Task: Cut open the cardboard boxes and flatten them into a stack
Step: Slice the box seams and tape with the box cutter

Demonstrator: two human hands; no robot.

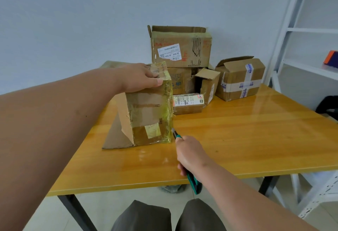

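**Cardboard box steadied, knife at its corner**

Cardboard, tape-wrapped box (150,110) stood near-left on wooden table (237,139). Gripped on top by left hand (140,78). Green knife (184,159) clenched in right hand (192,154), blade at the right edge. More boxes (182,47) piled farther back.

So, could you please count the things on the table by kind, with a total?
Cardboard boxes: 6, namely the taped box under the left hand, the big open box, the box under it, the small open box, the flat labelled box, and the box with white tape.
Utility knives: 1, the green knife in the right hand.
Total: 7
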